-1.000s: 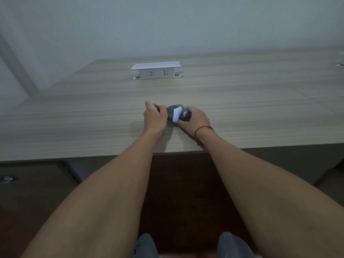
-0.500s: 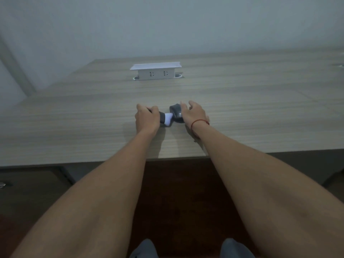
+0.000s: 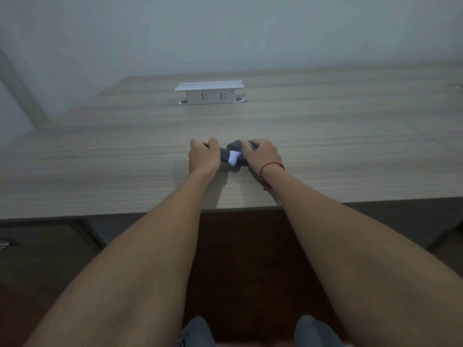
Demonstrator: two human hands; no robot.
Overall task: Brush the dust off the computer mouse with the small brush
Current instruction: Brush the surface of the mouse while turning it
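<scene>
A dark grey computer mouse (image 3: 235, 146) rests on the wooden desk (image 3: 325, 151), and my right hand (image 3: 260, 155), with a red string at the wrist, is closed over its right side. My left hand (image 3: 203, 156) is fisted around a small brush (image 3: 229, 157) with a dark ferrule and white bristles. The bristles lie against the mouse's near left side. The brush handle is hidden inside my left fist, and most of the mouse is covered by my right fingers.
A white pop-up socket box (image 3: 209, 92) stands raised at the back middle of the desk. The desk's near edge (image 3: 125, 214) runs just under my forearms. A dark cabinet (image 3: 37, 246) sits below left. A wall rises behind the desk.
The brush has swept back onto the mouse's near left side after pulling left and apart from it. My right hand has closed further over the mouse.
</scene>
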